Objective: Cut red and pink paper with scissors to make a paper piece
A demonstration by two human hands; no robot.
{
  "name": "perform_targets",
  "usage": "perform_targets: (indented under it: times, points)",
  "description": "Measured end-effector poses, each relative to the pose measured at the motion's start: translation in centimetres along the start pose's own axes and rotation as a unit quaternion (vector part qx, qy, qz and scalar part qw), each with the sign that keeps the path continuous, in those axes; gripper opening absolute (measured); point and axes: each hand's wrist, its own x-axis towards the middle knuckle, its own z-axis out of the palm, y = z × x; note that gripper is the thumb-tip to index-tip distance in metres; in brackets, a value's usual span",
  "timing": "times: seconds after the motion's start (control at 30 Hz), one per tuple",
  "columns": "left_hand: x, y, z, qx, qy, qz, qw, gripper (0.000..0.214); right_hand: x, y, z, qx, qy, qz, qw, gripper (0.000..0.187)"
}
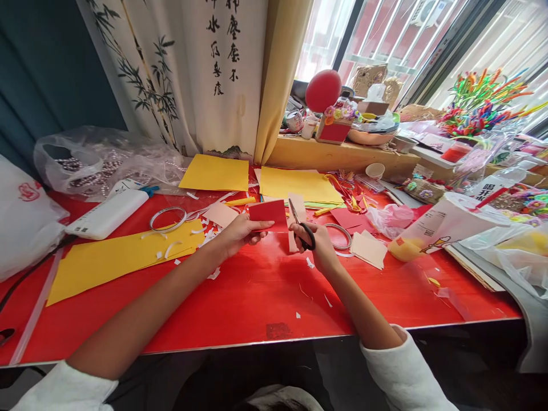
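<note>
My left hand (240, 234) pinches a piece of red paper (269, 212) by its lower left part, above the middle of the table. In my right hand (317, 242) is a pair of scissors with black handles (307, 235), the fingers wrapped round the loops. The blades point up and away, close to the right edge of the red paper. A pale pink paper strip (296, 204) shows behind the blades; I cannot tell whether it lies on the table or hangs from the cut.
Yellow paper sheets (222, 171) lie at the back, and long yellow strips (115, 260) at the left. Tape rolls (168, 219) flank the hands. A drink cup (440, 225) leans at the right, near pale paper squares (369, 249). White scraps dot the red table (240, 314).
</note>
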Motion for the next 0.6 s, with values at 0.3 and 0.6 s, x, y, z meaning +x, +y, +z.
perform_targets:
  times: [0.3, 0.6]
  points:
    - [0.0, 0.0, -0.3, 0.001, 0.039, 0.093, 0.995, 0.030, 0.5, 2.9, 0.1, -0.308, -0.121, -0.068, 0.941, 0.044]
    - [0.3, -0.3, -0.5, 0.024, -0.010, 0.069, 0.997, 0.035, -0.6, 1.9, 0.4, -0.442, -0.221, -0.177, 0.851, 0.045]
